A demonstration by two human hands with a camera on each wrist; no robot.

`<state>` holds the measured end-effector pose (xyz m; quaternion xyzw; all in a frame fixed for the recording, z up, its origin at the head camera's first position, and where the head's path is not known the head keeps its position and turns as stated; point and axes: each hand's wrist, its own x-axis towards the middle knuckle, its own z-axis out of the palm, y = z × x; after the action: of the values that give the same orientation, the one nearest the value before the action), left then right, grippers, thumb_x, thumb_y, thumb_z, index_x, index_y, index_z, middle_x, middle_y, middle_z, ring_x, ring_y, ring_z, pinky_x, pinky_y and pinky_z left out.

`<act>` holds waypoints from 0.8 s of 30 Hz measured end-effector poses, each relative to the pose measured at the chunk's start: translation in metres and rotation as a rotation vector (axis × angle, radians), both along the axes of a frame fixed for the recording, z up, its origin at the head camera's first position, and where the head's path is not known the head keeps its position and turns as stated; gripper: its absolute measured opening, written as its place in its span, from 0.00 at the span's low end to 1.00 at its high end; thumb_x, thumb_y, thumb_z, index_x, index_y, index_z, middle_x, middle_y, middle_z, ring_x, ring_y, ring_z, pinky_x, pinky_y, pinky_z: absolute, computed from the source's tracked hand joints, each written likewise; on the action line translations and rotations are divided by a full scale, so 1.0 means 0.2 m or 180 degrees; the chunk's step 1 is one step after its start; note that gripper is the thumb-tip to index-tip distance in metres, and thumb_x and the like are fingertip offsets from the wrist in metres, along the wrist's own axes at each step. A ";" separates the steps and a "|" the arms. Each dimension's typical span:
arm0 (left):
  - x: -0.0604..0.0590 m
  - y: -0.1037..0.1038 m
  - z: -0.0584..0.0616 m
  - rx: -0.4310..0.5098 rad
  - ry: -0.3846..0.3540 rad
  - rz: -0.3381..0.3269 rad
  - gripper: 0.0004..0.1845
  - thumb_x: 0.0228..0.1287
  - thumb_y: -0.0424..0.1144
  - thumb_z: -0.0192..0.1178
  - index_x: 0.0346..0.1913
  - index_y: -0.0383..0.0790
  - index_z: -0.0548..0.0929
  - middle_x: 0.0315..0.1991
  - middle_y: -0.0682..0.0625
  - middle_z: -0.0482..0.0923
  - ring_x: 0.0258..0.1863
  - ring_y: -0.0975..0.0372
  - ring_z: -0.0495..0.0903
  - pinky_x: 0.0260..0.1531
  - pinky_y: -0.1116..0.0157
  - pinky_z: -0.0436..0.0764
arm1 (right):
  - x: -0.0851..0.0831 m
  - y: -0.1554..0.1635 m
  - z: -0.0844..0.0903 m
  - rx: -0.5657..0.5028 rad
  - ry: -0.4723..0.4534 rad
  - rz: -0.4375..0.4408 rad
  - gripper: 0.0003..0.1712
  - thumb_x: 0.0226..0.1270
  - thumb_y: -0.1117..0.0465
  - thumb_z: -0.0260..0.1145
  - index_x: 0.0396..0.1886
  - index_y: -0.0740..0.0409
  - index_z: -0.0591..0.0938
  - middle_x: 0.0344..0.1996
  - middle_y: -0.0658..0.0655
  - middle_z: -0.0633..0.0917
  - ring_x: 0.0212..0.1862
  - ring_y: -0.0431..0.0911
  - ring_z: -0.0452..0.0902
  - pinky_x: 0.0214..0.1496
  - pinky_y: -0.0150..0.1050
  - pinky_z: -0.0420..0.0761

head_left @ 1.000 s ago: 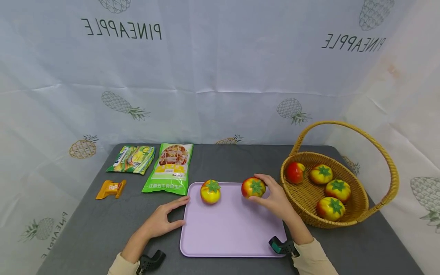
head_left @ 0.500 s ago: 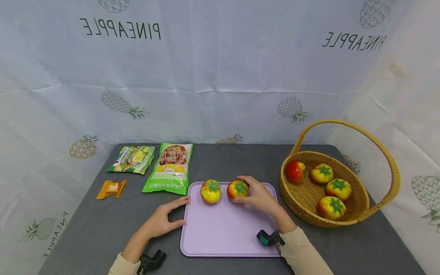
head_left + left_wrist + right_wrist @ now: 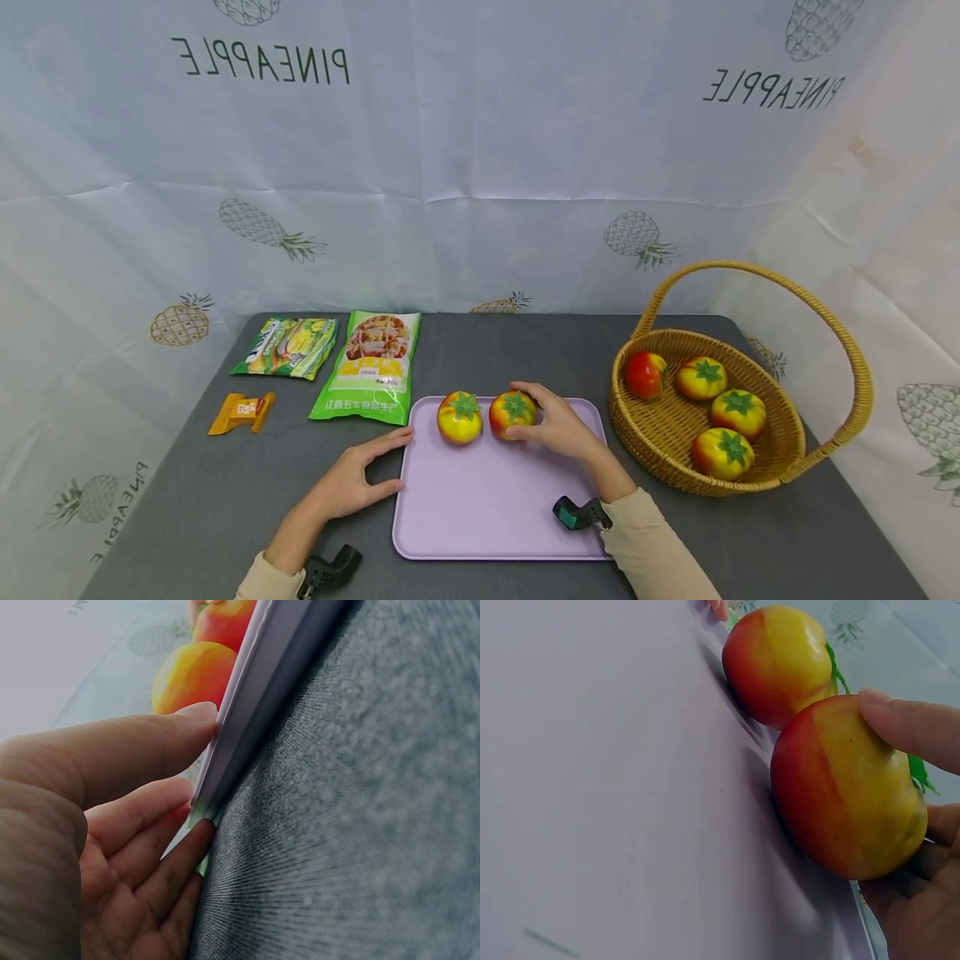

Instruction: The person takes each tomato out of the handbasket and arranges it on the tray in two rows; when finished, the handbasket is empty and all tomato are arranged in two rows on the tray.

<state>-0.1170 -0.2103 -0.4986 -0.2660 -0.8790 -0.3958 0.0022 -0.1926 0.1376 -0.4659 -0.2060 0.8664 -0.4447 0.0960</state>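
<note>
My right hand [image 3: 561, 427] holds a red-and-yellow fruit with a green leafy top [image 3: 510, 412] between thumb and fingers, over the back part of a lilac tray [image 3: 495, 508]. A second fruit like it [image 3: 459, 418] sits on the tray just to the left. The right wrist view shows the held fruit [image 3: 847, 795] close beside the other fruit [image 3: 776, 664]; whether it touches the tray is hard to tell. With fingers and thumb spread, my left hand [image 3: 348, 483] touches the tray's left edge. Its thumb [image 3: 150, 746] lies against the rim in the left wrist view.
A wicker basket [image 3: 633, 433] with a tall arched handle stands to the right, several similar fruits inside. At the back left lie a green food bag [image 3: 371, 367], a green-and-yellow packet [image 3: 288, 348] and a small orange packet [image 3: 242, 413]. A pineapple-print cloth [image 3: 480, 150] hangs behind.
My right hand has carried the fruit leftward across the tray, close to the other fruit. My left hand has stayed at the tray's left edge.
</note>
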 end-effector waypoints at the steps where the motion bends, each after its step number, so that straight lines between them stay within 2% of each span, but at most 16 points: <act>1: 0.00 0.00 0.00 -0.0001 -0.0007 -0.0003 0.31 0.58 0.46 0.67 0.65 0.47 0.73 0.66 0.51 0.70 0.66 0.59 0.69 0.61 0.63 0.71 | 0.00 0.00 0.00 -0.0004 -0.0021 0.0003 0.46 0.51 0.47 0.74 0.68 0.57 0.67 0.62 0.57 0.73 0.59 0.52 0.72 0.62 0.53 0.71; 10: 0.00 0.00 0.01 -0.0007 -0.0100 0.0007 0.31 0.57 0.46 0.67 0.65 0.47 0.73 0.67 0.52 0.69 0.66 0.59 0.68 0.62 0.61 0.71 | 0.01 0.00 -0.01 -0.0015 -0.0100 0.0035 0.48 0.52 0.46 0.73 0.70 0.56 0.64 0.65 0.59 0.70 0.60 0.53 0.70 0.64 0.54 0.69; 16: 0.00 0.01 0.00 -0.0021 -0.0117 0.0020 0.32 0.57 0.46 0.67 0.65 0.47 0.73 0.67 0.52 0.69 0.66 0.60 0.68 0.62 0.60 0.71 | 0.02 0.01 0.01 -0.0054 -0.0163 -0.0050 0.51 0.50 0.47 0.75 0.71 0.55 0.62 0.67 0.59 0.68 0.66 0.55 0.65 0.69 0.55 0.63; 24: 0.00 0.01 0.01 -0.0018 -0.0156 0.0044 0.32 0.55 0.46 0.68 0.65 0.48 0.73 0.66 0.53 0.69 0.66 0.66 0.66 0.61 0.59 0.71 | 0.08 0.07 0.10 -0.0229 0.0082 -0.0132 0.50 0.51 0.52 0.75 0.71 0.58 0.62 0.68 0.59 0.67 0.70 0.56 0.61 0.70 0.54 0.60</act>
<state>-0.1165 -0.2087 -0.4957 -0.2502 -0.8817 -0.3996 -0.0173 -0.1773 0.1518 -0.4467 -0.1969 0.8550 -0.4748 0.0681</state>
